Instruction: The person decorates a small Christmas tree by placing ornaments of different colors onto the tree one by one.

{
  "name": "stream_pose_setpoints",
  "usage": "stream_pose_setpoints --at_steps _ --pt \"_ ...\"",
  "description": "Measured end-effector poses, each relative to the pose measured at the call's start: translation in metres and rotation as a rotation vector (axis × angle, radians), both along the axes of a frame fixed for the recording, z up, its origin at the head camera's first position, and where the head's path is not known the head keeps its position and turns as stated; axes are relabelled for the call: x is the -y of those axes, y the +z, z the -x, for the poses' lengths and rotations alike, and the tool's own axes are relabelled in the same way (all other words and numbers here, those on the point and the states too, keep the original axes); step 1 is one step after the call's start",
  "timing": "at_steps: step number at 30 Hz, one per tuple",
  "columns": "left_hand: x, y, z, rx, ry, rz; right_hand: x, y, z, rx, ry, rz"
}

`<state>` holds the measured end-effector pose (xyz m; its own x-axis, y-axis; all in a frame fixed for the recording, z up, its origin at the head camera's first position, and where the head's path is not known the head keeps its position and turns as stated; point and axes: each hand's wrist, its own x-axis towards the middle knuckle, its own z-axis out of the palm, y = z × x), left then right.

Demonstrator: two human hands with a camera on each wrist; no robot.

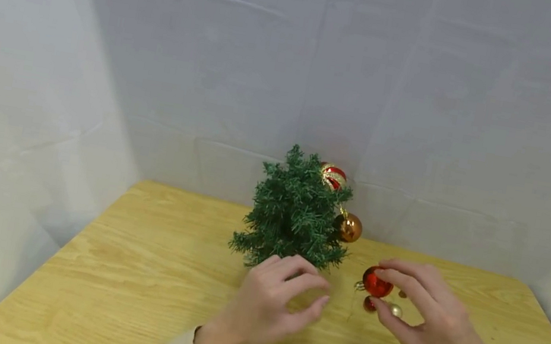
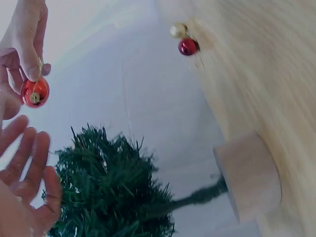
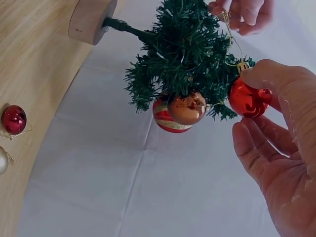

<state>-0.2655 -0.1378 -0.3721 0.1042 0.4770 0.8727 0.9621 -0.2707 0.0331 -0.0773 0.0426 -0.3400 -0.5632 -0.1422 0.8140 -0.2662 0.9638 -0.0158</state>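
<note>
My right hand (image 1: 438, 318) pinches a shiny red ball ornament (image 1: 378, 282) between thumb and fingertips. The ornament's gold cap points left, with a thin gold string (image 3: 230, 37) trailing from it. To its left my left hand (image 1: 277, 298) is raised in front of the small green artificial tree (image 1: 296, 211), holding nothing, its fingers loosely bent. Its fingers (image 2: 29, 158) spread apart in the left wrist view. On the tree's right side hang a red-and-gold striped ball (image 1: 334, 177) and a copper ball (image 1: 351, 228).
A small dark red ball (image 3: 14, 119) and a pearly gold one (image 1: 395, 310) lie on the wooden table (image 1: 118, 279), below the right hand. The tree stands on a round wooden base (image 2: 252, 177). Behind the table hangs a pale cloth backdrop (image 1: 248, 71).
</note>
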Motion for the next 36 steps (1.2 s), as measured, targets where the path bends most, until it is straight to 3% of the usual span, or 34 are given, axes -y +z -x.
stream_pose_setpoints --at_steps 5,14,29,36 --pt "0.002 -0.002 -0.008 0.063 0.022 0.089 0.005 0.002 0.002 -0.015 0.009 -0.009" --pt "0.001 -0.002 -0.015 0.114 0.074 0.105 0.01 0.002 0.003 0.011 0.04 -0.002" --pt "0.0 -0.003 -0.016 0.071 0.093 0.1 0.015 0.0 0.003 0.018 0.053 0.011" --pt "0.001 -0.001 -0.011 0.095 0.062 0.039 0.015 -0.002 -0.001 0.112 0.01 0.072"
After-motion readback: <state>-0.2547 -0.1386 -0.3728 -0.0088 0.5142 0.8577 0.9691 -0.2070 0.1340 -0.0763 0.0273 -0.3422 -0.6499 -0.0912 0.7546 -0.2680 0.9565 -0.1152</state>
